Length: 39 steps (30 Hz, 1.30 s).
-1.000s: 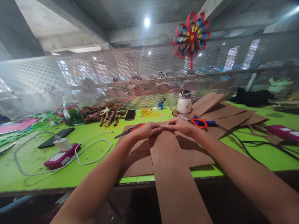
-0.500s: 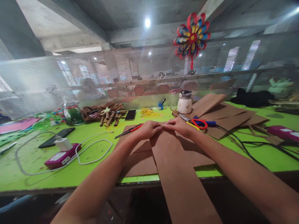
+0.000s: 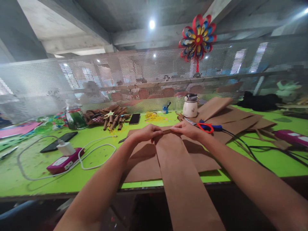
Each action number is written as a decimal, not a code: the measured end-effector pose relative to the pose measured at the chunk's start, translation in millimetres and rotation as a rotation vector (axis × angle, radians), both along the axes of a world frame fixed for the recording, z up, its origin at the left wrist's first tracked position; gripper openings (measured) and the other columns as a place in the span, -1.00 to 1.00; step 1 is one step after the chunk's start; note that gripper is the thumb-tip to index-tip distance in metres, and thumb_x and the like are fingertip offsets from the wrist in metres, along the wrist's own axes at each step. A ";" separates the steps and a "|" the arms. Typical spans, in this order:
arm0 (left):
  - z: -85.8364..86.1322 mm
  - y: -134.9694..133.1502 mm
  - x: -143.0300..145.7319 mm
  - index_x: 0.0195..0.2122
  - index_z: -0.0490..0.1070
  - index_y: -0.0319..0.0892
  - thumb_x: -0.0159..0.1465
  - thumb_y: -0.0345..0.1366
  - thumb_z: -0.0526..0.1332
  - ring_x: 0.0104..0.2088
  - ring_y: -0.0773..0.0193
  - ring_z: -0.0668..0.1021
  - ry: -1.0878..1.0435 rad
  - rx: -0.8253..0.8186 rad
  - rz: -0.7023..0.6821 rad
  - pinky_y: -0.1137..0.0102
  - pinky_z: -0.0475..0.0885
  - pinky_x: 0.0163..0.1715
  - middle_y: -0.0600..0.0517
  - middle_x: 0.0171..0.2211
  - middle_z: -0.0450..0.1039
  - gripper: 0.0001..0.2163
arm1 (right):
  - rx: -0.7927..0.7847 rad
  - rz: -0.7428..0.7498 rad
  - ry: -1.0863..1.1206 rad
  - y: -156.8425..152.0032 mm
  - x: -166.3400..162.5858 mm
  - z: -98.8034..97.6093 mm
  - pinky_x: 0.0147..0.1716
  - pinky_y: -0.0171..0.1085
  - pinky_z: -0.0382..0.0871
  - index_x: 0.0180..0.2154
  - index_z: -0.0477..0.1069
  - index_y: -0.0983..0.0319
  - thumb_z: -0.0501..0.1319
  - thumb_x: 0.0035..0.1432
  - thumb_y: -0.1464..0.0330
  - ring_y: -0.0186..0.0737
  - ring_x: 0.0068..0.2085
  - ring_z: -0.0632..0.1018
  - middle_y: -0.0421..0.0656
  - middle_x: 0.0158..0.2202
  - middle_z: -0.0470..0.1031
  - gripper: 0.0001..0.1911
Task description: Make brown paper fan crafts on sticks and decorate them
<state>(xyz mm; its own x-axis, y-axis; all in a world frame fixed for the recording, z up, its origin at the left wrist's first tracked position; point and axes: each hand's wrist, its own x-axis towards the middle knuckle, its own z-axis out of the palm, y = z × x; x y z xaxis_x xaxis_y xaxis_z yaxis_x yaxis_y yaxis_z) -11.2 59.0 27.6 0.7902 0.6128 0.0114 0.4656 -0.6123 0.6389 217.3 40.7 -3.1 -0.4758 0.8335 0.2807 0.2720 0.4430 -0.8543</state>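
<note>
A long strip of brown paper runs from the table's middle down over the near edge toward me. My left hand and my right hand both pinch its far end, which is folded or rolled into a narrow band between them. The strip lies on wider brown paper sheets spread over the green table. A red-handled cutter pokes out just left of my left hand. Red and blue scissors lie just right of my right hand.
At the left, a pink power bank with a white charger and looped cable, and a black phone. Farther back stand a jar, rolled paper tubes, another phone and a white pot. More brown sheets and black cables lie at the right.
Both hands have lifted slightly with the strip's far end, and the fold between them looks tighter. My left hand now covers most of the red-handled cutter.
</note>
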 end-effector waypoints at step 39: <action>4.1 5.0 -13.7 -0.37 0.32 -0.25 0.23 -0.13 0.11 -0.63 0.43 0.43 -0.164 -0.201 -0.013 0.51 0.29 -0.57 0.08 -0.64 0.38 -0.75 | -0.346 0.088 0.478 9.0 17.2 -2.0 -0.47 -0.36 0.35 -0.35 0.45 0.31 0.25 0.03 0.22 -0.39 -0.51 0.45 -0.18 -0.52 0.46 -0.74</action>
<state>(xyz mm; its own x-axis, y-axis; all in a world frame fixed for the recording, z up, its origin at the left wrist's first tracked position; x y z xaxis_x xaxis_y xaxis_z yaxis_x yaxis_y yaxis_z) -24.9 64.1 31.7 0.7957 0.6054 0.0192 0.3385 -0.4708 0.8147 234.5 49.7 -5.1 -0.4346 0.8782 0.1997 -0.2037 0.1202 -0.9716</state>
